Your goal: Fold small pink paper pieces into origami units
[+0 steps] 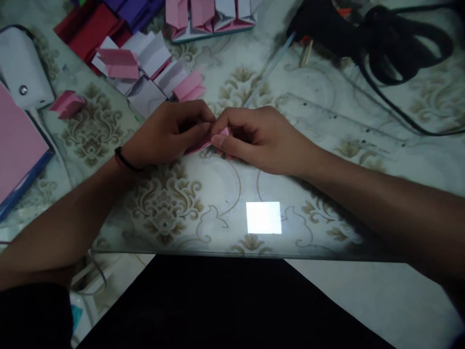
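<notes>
Between my two hands is a small piece of pink paper point(199, 146), low over the patterned tabletop and mostly hidden by my fingers. My left hand point(170, 131) pinches its left part with thumb and forefinger. From the other side my right hand point(257, 138) grips it, thumb in front, fingertips touching those of the left. Just beyond my left hand lie folded white and pink paper pieces point(148, 60). A single folded pink piece point(68, 104) rests farther left.
At the back are red folded paper point(87, 31), purple folded paper point(132, 12) and a row of pink and white pieces point(210, 17). A black glue gun point(316, 24) with coiled cord point(399, 43), a clear ruler point(348, 121), a white device point(25, 68) and pink sheets point(20, 145) surround the hands.
</notes>
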`<state>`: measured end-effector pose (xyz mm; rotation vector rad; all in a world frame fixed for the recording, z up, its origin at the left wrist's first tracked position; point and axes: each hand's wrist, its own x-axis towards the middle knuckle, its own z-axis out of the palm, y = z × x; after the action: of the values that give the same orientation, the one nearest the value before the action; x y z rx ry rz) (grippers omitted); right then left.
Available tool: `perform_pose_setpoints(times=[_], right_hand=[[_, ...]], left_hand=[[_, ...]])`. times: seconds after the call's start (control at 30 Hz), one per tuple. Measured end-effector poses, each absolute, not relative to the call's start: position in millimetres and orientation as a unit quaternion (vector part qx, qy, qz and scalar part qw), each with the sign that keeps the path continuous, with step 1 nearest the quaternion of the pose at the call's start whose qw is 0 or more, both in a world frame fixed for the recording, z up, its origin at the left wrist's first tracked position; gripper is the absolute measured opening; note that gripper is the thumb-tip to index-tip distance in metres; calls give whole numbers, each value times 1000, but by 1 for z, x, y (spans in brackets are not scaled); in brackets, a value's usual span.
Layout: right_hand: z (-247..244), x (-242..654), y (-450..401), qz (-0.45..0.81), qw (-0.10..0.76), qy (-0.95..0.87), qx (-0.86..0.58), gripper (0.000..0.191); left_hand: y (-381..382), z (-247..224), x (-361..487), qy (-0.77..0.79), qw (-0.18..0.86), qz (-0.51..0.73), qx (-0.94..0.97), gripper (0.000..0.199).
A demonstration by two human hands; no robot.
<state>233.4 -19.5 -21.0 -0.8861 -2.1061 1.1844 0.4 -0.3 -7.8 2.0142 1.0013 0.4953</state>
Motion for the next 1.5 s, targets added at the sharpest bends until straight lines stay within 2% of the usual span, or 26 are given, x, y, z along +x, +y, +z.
perform_pose_setpoints(times=[0.2, 0.53, 1.5], right_hand=[[-22, 232, -17, 447, 279, -787, -320, 33], [-29, 228, -14, 453, 299, -789, -289, 23], [-27, 226, -14, 460, 292, -787, -289, 26]], left_hand=[[0, -8, 0, 385, 407, 207, 802, 17], [-4, -4, 1, 395, 411, 201, 797, 20], [-3, -9, -4, 395, 418, 193, 795, 19]])
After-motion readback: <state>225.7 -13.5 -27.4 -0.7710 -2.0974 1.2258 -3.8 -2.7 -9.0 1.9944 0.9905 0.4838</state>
